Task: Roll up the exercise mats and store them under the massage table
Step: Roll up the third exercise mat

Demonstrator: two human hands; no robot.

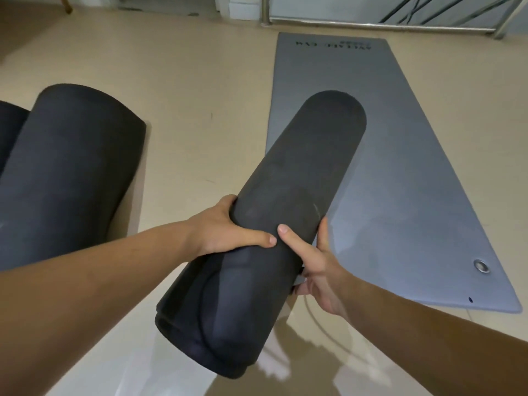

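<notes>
A rolled black exercise mat [285,178] is lifted off the floor, pointing away and to the right. My left hand [225,230] grips its left side, thumb laid over the top. My right hand [317,267] holds its right side from below, thumb pressed on the roll. A grey mat [400,144] lies flat and unrolled on the floor at the right, partly under the roll. Another rolled black mat [68,167] lies on the floor at the left.
A second dark roll [10,127] shows at the far left edge. The beige tiled floor [200,95] stretches between the mats. A metal frame with legs [400,24] stands at the back right. A thin cord [320,324] curves on the floor near my right wrist.
</notes>
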